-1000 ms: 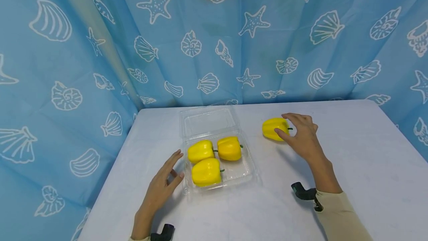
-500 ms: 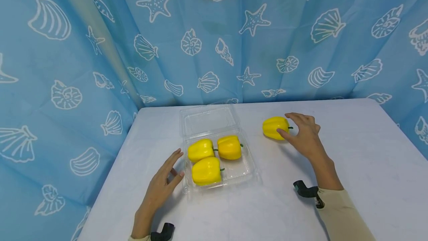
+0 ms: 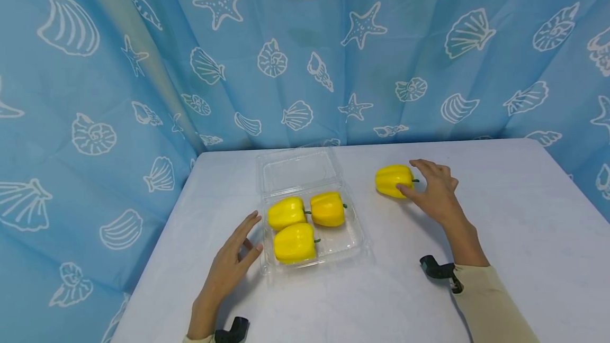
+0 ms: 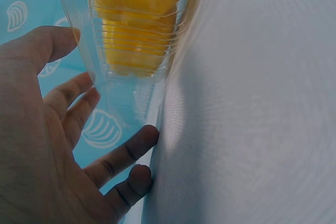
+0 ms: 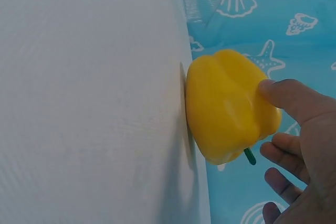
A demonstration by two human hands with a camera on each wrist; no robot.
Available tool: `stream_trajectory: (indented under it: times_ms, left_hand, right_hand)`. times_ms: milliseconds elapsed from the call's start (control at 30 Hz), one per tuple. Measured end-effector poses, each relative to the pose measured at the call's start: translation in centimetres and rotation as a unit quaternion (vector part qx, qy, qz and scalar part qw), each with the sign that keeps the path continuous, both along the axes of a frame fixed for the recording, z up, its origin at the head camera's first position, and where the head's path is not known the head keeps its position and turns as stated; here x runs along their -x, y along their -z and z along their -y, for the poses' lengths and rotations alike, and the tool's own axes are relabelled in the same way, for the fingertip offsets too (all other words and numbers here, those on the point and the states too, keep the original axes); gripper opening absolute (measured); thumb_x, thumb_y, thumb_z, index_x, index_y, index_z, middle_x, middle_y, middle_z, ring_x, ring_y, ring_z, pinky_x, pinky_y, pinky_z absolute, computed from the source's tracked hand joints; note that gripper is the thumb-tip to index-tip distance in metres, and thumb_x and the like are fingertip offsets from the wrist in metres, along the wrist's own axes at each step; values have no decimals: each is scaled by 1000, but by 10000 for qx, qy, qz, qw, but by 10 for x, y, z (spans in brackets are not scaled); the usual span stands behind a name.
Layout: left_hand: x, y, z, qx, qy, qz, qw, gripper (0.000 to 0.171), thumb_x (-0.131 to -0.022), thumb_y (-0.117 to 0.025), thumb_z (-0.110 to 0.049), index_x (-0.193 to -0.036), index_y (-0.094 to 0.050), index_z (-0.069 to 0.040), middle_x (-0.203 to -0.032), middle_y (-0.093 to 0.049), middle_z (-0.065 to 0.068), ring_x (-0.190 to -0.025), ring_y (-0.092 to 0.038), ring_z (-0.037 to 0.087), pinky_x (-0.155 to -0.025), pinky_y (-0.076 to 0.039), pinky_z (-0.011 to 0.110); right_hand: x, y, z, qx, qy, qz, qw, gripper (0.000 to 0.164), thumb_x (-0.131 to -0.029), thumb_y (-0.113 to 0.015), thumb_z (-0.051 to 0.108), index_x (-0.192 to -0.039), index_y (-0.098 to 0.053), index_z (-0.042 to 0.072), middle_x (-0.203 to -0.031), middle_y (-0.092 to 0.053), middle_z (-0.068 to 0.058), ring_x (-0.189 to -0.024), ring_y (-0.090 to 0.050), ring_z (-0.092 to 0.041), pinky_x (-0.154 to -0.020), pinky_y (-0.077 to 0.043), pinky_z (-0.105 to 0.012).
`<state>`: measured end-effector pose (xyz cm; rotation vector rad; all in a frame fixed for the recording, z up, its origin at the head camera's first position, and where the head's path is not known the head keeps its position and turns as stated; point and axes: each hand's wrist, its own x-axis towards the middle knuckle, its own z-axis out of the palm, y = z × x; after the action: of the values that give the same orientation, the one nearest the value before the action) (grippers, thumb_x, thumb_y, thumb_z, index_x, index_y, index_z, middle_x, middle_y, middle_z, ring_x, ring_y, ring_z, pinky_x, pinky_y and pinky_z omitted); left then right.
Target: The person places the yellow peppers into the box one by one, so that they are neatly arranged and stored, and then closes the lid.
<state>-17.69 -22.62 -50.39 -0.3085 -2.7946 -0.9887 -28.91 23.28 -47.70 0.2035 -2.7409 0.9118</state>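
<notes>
Three yellow bell peppers [image 3: 294,243] lie in a clear plastic clamshell box [image 3: 335,245], its lid [image 3: 300,172] tilted back toward the curtain. My left hand [image 3: 227,264] is beside the box's left side, fingers spread, fingertips close to its wall; it holds nothing. In the left wrist view the thumb overlaps the clear rim [image 4: 71,3]. A separate yellow bell pepper [image 3: 393,180] lies on its side on the table, green stem toward my right hand [image 3: 434,189]. That hand is loosely spread at its stem end; in the right wrist view the thumb tip [image 5: 270,90] overlaps the pepper's side.
A white cloth covers the table [image 3: 324,306]. Behind and to the left hangs a blue curtain [image 3: 305,41] with white seashells and starfish. Black wrist-worn cameras [image 3: 436,269] sit below each hand, one at each beige cuff.
My right hand has shifted slightly right, its fingers drawing a little away from the separate bell pepper. My left hand and the box with its peppers stay in place.
</notes>
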Motion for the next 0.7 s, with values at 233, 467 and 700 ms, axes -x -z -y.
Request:
stream_trajectory:
  times_ms: [233, 467, 700]
  left_hand:
    - [0, 1, 1, -23, 54, -25, 10000, 59, -99, -60, -39, -154, -40, -32, -159, -31, -17, -88, -54, 7, -63, -44, 28]
    - [0, 0, 0, -79, 34, 21, 10000, 58, -99, -60, -39, -154, -40, -32, -159, -31, -18, -88, -54, 8, -62, -45, 26]
    - [-1, -1, 0, -59, 18, 10, 10000, 59, -99, -60, -39, -154, -40, -32, -159, -31, -18, -88, -54, 8, -62, -45, 26]
  right_hand:
    - [4, 4, -3, -47, -61, 63, 10000, 70, -91, -73, 39, -145, -47, 4, -150, -40, -25, -133, -26, -49, -92, -18, -65]
    - [7, 7, -2, -127, -110, 77, 9998, 69, -90, -74, 39, -143, -48, 3, -148, -42, -26, -130, -28, -49, -89, -20, -66]
    - [8, 8, 0, -78, -87, 70, 9999, 67, -89, -75, 37, -140, -50, 2, -145, -44, -27, -130, -28, -48, -90, -19, -65]
